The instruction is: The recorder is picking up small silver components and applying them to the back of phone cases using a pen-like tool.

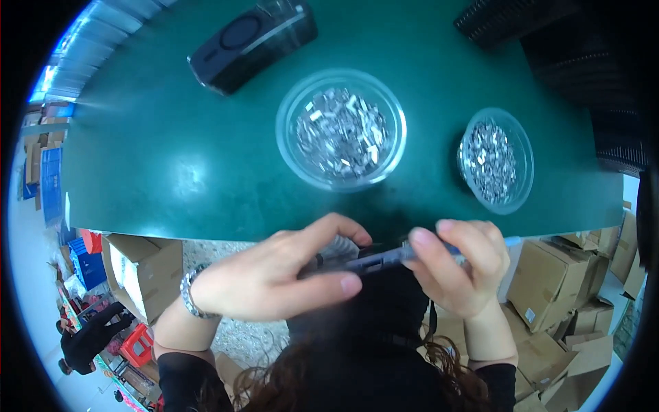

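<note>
My left hand (274, 278), with a bracelet at its wrist, grips a narrow dark grey plastic part (374, 261) between thumb and fingers, just off the table's near edge. The part has small slots along its side and is blurred. At its right end, my right hand (463, 268) is closed, with thumb and index finger pinched together. A thin tool with a light-blue end (513, 241) sticks out behind those fingers; its tip is hidden. Beyond my hands, a clear round bowl (285, 141) holds many small shiny metal pieces. A smaller clear bowl (527, 165) to the right holds finer metal pieces.
On the green table (185, 144), a dark box-shaped thing with a ring mark (250, 44) lies at the far left. Black ribbed trays (508, 20) are stacked at the far right. Cardboard boxes (546, 285) crowd the floor at right. Another person (89, 336) is at the left.
</note>
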The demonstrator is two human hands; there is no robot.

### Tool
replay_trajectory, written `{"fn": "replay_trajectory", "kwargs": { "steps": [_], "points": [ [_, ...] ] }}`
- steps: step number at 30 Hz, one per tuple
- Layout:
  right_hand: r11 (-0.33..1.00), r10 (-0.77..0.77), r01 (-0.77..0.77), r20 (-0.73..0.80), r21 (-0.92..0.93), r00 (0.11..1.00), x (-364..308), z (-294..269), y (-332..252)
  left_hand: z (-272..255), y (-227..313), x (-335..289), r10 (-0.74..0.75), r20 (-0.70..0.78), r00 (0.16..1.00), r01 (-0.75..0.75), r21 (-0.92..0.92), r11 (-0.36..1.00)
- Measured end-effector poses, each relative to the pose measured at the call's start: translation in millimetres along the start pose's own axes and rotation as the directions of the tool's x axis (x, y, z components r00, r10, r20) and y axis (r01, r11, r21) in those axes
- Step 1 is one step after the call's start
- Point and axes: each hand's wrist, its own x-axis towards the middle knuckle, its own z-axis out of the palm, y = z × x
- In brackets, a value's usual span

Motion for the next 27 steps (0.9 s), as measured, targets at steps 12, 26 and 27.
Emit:
{"fn": "replay_trajectory", "kwargs": {
  "steps": [12,26,27],
  "points": [
    [0.726,0.612,-0.668,-0.290,-0.163,0.736,-47,-43,130,-155,30,25,0.799,-0.485,0.356,0.150,0.873,0.463],
    [0.726,0.616,-0.636,-0.163,-0.260,0.770,-45,-29,139,-159,83,44,0.832,-0.438,0.341,0.152,0.899,0.412],
    [0.734,0.607,-0.625,-0.156,-0.266,0.779,-44,-26,140,-147,111,56,0.827,-0.480,0.292,0.047,0.871,0.489]
  ]
}}
